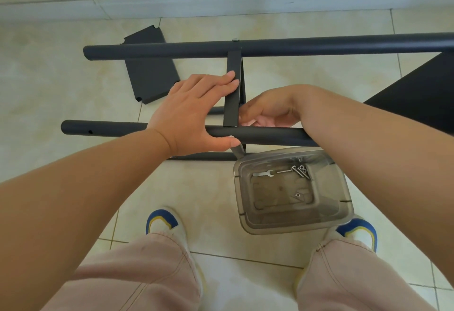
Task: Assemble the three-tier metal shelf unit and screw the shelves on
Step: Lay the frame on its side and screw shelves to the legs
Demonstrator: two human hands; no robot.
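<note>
The dark grey shelf frame lies on its side on the tiled floor. A far pole (294, 46) and a near pole (270, 136) run left to right, and a shelf panel (232, 89) stands on edge between them. My left hand (194, 116) has straight fingers laid against the panel's left face and its thumb on the near pole. My right hand (267, 109) reaches behind the panel's right side, just above the near pole, with its fingers curled. What they hold is hidden. A screw head (235, 39) shows on the far pole.
A loose dark shelf panel (151, 69) lies flat at the back left. A clear plastic tub (292, 190) holding a flat wrench (262, 174) and several screws (301, 170) stands by my right foot. Another dark shelf (422, 99) fills the right edge. The wall's skirting runs along the back.
</note>
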